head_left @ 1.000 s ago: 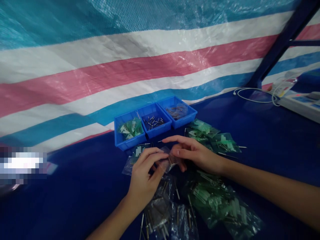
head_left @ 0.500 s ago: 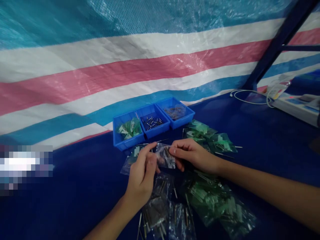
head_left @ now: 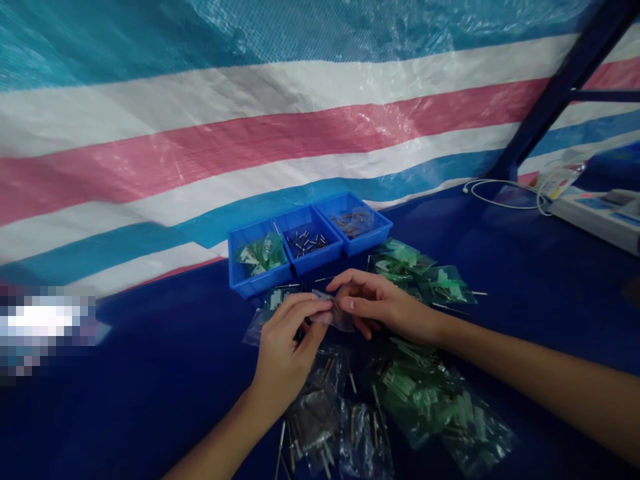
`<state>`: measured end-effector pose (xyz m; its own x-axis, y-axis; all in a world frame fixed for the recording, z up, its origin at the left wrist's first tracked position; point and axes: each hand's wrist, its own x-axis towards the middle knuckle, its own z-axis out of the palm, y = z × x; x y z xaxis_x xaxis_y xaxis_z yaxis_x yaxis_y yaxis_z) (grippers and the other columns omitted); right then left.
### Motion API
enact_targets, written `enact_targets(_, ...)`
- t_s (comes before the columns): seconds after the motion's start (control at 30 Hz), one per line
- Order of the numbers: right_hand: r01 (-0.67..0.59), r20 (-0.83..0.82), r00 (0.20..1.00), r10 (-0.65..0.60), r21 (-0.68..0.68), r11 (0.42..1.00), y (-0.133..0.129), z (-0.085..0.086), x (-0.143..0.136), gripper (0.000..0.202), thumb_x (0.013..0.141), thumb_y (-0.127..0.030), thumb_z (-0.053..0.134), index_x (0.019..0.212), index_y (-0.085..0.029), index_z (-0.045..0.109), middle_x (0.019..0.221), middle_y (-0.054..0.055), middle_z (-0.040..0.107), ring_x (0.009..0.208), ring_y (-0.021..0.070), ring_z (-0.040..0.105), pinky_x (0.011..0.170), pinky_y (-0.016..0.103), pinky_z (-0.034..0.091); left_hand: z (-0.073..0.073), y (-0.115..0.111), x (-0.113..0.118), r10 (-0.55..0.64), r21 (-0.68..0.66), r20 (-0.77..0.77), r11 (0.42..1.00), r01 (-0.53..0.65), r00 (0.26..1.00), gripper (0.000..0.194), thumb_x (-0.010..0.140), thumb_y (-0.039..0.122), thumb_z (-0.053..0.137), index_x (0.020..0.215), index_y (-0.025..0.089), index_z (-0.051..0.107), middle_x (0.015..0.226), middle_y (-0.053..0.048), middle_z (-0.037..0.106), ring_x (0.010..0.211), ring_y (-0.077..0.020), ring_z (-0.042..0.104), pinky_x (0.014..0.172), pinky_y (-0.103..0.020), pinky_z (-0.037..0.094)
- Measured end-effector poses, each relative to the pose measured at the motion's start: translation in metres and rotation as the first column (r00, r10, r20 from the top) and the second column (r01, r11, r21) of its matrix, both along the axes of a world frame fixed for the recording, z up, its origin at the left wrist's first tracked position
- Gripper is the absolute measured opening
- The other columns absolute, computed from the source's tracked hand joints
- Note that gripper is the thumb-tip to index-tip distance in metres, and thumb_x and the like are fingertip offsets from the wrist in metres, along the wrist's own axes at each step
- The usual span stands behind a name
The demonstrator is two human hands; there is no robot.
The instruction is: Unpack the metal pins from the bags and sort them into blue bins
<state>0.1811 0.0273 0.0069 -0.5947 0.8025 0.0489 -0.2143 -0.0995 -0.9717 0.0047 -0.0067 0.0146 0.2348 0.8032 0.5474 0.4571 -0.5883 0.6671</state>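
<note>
A small clear plastic bag point(head_left: 341, 317) is held up between my hands above the table. My left hand point(head_left: 290, 340) pinches its left side between thumb and fingers. The thumb and fingers of my right hand point(head_left: 383, 303) are closed on its right side. What lies inside the bag is mostly hidden by my fingers. Below my hands are clear bags of thin metal pins point(head_left: 316, 413) and another clear bag with pins point(head_left: 365, 433). Large bags with green-white pieces point(head_left: 425, 393) lie under my right forearm.
Three joined blue bins stand behind my hands: the left bin point(head_left: 240, 283) holds green-white packets, the middle bin point(head_left: 320, 255) short metal pins, the right bin point(head_left: 373, 241) a clear bag. More green packets point(head_left: 445, 283) lie at right. A white device point(head_left: 590, 217) with a cable point(head_left: 493, 203) sits far right.
My left fingers have come over and closed on the left side of the clear bag, which has tilted and folded. My right hand stays at its right side.
</note>
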Motion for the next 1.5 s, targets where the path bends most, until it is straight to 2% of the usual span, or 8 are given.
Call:
enact_targets(0.23,-0.104,-0.013,0.994,0.105,0.069,0.992,-0.0026,0.0012,0.0004,0.031,0.068,-0.029,0.071,0.093,-0.017,0.057,0.084,-0.001,0.056,0.051,0.0027,0.049,0.042,0.014,0.041,0.0039,-0.0031,0.0009,0.057,-0.103,-0.01,0.993,-0.058,0.998,0.013,0.083,0.022,0.054,0.08,0.017,0.065,0.048,0.005,0.058,0.04,-0.008,0.052,0.041,-0.017,0.039)
enact_targets(0.5,-0.021,0.181,0.983,0.0,0.113,0.993,-0.0051,0.0025,-0.0006,0.024,0.08,-0.037,0.057,0.076,-0.013,0.057,0.063,-0.001,0.059,0.042,0.0039,0.047,0.04,0.016,0.037,-0.0022,-0.0039,0.0017,0.057,-0.147,-0.008,0.987,-0.058,0.998,0.009,0.082,0.021,0.055,0.09,0.017,0.058,0.046,0.008,0.053,0.041,-0.0076,0.051,0.044,-0.016,0.04)
enact_targets(0.67,0.036,0.158,0.987,-0.042,0.039,0.999,-0.0035,0.0018,-0.0009,0.03,0.077,-0.042,0.06,0.067,-0.014,0.054,0.057,-0.002,0.059,0.038,0.0039,0.047,0.038,0.016,0.032,-0.0053,-0.0052,-0.0008,0.059,-0.013,0.019,0.998,-0.059,0.998,0.022,0.082,0.017,0.054,0.104,0.02,0.051,0.06,0.006,0.055,0.051,-0.0082,0.054,0.052,-0.018,0.045)
enact_targets(0.83,0.042,0.121,0.992,-0.042,0.0,0.999,-0.0005,-0.0007,0.0007,0.031,0.079,-0.043,0.055,0.068,-0.015,0.052,0.056,-0.003,0.058,0.037,0.0035,0.047,0.035,0.016,0.026,-0.0015,-0.0037,-0.0023,-0.044,0.143,-0.094,0.988,0.057,0.995,0.027,0.075,0.004,0.047,0.096,0.019,0.055,0.1,-0.006,0.061,0.093,-0.0162,0.059,0.08,-0.029,0.049)
enact_targets(0.97,-0.011,0.122,0.992,0.013,-0.015,1.0,0.0003,0.0004,0.002,0.03,0.076,-0.042,0.059,0.066,-0.014,0.054,0.056,-0.002,0.059,0.039,0.0041,0.048,0.037,0.017,0.026,-0.0011,-0.0046,-0.0003,-0.13,0.142,-0.116,0.979,0.146,0.985,0.031,0.075,-0.001,0.045,0.095,0.019,0.055,0.098,-0.005,0.065,0.094,-0.0153,0.061,0.081,-0.029,0.051)
enact_targets(1.1,-0.035,0.141,0.989,0.035,-0.005,0.999,-0.0003,0.002,0.0016,0.03,0.081,-0.042,0.054,0.069,-0.014,0.055,0.059,-0.001,0.059,0.04,0.0042,0.049,0.037,0.017,0.028,-0.0042,-0.005,0.0002,-0.036,0.079,-0.057,0.996,0.04,0.998,0.018,0.078,0.006,0.054,0.089,0.02,0.059,0.091,-0.003,0.068,0.086,-0.0147,0.065,0.077,-0.027,0.053)
enact_targets(1.33,-0.003,0.116,0.993,-0.005,0.067,0.998,-0.0022,0.0,0.0011,0.029,0.087,-0.041,0.045,0.099,-0.016,0.051,0.072,0.0,0.059,0.043,0.0041,0.05,0.038,0.016,0.033,-0.0044,-0.0002,-0.0003,0.138,-0.177,0.159,0.978,-0.109,0.978,0.004,0.079,0.019,0.058,0.081,0.019,0.062,0.08,-0.002,0.069,0.072,-0.0146,0.065,0.067,-0.026,0.052)
enact_targets(1.5,0.043,0.156,0.986,-0.053,0.066,0.997,-0.0009,-0.0002,-0.0008,0.028,0.082,-0.033,0.055,0.103,-0.017,0.048,0.069,-0.003,0.058,0.042,0.0044,0.049,0.038,0.017,0.033,-0.0004,0.0026,0.0011,0.178,-0.385,0.314,0.922,-0.047,0.933,0.004,0.079,0.022,0.057,0.078,0.018,0.057,0.067,0.002,0.066,0.056,-0.0098,0.062,0.054,-0.019,0.048)
